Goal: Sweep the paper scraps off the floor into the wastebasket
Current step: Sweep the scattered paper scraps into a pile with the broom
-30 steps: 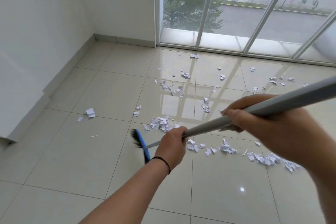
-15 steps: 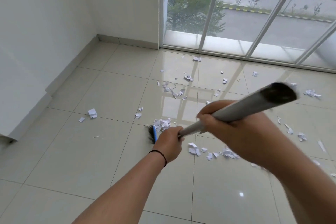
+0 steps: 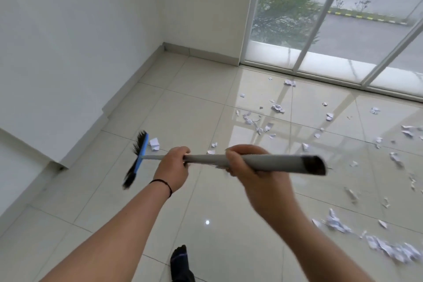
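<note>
Left hand (image 3: pixel 174 165) and right hand (image 3: pixel 246 162) both grip the broom (image 3: pixel 206 158); its head sits beside a scrap (image 3: pixel 154 143) on the floor (image 3: pixel 217 201)

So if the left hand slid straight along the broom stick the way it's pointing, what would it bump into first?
Probably the blue broom head. The left hand grips the grey stick, which runs leftward to that head, with only bare stick between them. Beyond it stands the white wall.
</note>
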Demonstrator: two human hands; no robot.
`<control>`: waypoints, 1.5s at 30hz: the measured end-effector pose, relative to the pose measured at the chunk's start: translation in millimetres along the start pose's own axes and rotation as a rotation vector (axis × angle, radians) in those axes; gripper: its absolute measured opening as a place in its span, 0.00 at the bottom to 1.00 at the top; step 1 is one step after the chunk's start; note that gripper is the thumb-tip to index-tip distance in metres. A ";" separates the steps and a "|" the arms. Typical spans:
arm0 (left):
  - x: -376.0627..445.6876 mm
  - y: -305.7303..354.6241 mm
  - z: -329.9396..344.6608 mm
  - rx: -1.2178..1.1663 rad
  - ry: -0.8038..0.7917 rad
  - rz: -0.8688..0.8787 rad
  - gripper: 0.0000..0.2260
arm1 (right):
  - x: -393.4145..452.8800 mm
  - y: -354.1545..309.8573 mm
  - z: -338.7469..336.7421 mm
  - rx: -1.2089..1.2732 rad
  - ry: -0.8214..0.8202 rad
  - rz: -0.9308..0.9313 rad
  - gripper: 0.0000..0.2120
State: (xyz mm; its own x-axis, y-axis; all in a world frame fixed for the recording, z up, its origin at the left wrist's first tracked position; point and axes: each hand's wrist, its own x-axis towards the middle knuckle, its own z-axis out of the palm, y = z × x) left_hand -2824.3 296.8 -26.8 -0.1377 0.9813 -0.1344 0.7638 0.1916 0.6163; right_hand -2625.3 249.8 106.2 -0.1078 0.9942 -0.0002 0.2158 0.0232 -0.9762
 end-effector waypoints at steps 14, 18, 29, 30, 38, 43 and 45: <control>80.6 -76.7 -54.2 -0.021 -0.259 0.063 0.04 | 85.6 -25.9 133.3 -0.245 -0.118 0.033 0.04; 88.0 -27.2 -51.5 -0.098 -0.220 0.241 0.05 | 105.1 -67.8 92.2 -0.363 -0.112 0.045 0.06; 127.4 -65.1 -49.6 0.085 -0.390 0.198 0.12 | 105.2 -51.5 81.8 -0.294 0.000 0.156 0.08; 126.9 -72.4 -45.0 0.127 -0.422 0.168 0.08 | 103.9 -45.2 91.6 -0.314 -0.055 0.176 0.08; 120.1 -12.6 -6.6 -0.002 -0.483 0.284 0.08 | 101.5 -61.1 52.0 -0.464 -0.067 0.101 0.05; 117.1 51.8 4.5 -0.055 -0.461 0.443 0.07 | 95.2 -76.3 -0.7 -0.527 0.118 0.123 0.14; 116.2 73.4 1.1 -0.107 -0.416 0.501 0.06 | 95.6 -74.3 -35.4 -0.486 0.257 0.168 0.10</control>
State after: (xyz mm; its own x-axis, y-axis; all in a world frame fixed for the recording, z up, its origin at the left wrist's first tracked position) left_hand -2783.5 424.9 2.0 0.4893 0.8678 -0.0866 0.6027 -0.2647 0.7528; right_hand -2617.3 346.8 186.4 0.1932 0.9805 -0.0349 0.6371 -0.1524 -0.7556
